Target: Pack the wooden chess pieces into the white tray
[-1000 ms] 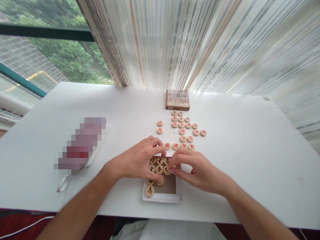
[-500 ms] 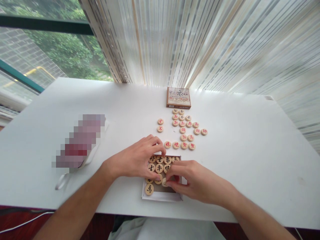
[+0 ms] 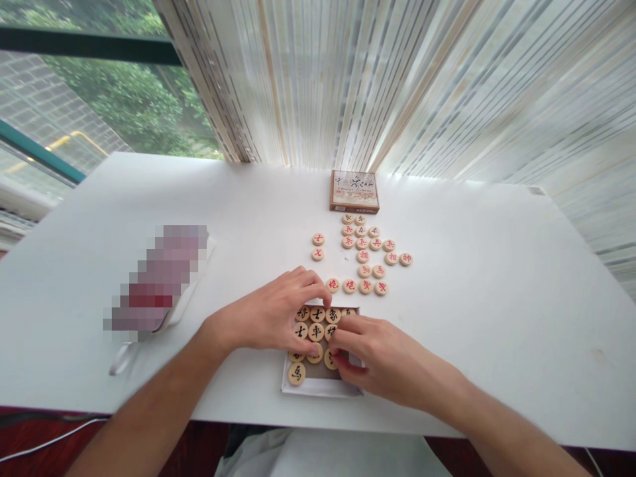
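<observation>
A shallow open box tray (image 3: 322, 387) lies near the table's front edge, holding rows of round wooden Chinese chess pieces with black characters. My left hand (image 3: 278, 311) arches over its left side, fingers apart. Its thumb tip rests on a chess piece (image 3: 314, 354) in the third row, and its index finger reaches the far rim. My right hand (image 3: 375, 348) covers the tray's right side. Its thumb and fingers are pinched at the right edge of another Chinese chess piece (image 3: 330, 360), which looks flat in the third row. Pieces under the right hand are partly hidden.
Beyond the tray lie loose chess pieces, mostly red-marked (image 3: 349, 286), with some black ones (image 3: 360, 231) farther back. A printed Chinese chess box (image 3: 354, 192) stands behind them. A blurred-out purple item (image 3: 159, 278) with a strap lies on the left of the white table (image 3: 497, 298).
The chess piece at my right hand has gone from tilted to lying flat in the tray, slightly farther right. My left hand has hardly moved.
</observation>
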`<state>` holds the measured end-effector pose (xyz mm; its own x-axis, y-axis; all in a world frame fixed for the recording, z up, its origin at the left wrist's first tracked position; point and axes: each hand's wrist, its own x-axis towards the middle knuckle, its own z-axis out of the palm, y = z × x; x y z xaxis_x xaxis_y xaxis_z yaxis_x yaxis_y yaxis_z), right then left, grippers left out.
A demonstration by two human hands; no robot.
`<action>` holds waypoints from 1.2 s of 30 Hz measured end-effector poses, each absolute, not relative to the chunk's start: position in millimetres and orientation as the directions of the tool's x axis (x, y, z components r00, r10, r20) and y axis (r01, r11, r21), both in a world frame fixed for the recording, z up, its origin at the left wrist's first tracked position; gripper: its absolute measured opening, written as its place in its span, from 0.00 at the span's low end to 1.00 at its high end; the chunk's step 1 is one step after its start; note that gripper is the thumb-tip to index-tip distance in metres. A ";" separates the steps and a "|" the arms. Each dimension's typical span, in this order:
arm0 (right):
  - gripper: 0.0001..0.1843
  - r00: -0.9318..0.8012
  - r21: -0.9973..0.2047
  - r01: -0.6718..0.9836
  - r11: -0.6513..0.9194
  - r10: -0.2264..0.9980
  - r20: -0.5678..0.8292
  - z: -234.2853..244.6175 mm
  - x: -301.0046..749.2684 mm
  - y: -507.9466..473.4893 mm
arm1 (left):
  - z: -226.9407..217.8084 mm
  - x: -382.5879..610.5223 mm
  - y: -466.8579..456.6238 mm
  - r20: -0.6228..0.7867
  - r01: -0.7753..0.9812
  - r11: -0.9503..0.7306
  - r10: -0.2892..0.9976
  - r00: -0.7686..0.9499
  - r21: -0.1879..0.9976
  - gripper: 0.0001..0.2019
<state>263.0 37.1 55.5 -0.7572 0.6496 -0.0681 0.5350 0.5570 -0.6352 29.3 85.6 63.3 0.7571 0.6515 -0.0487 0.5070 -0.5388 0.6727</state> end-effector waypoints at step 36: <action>0.10 -0.786 -0.512 0.545 0.663 0.618 -0.036 52.4 261.5 37.1 | 66.3 24.7 79.9 -0.065 0.499 -0.539 0.632 0.772 0.678 0.34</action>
<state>261.5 37.1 52.4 -0.7855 0.6178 -0.0360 0.5453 0.6635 -0.5123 24.7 79.9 66.3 0.7719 0.6325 -0.0648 0.4990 -0.5394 0.6783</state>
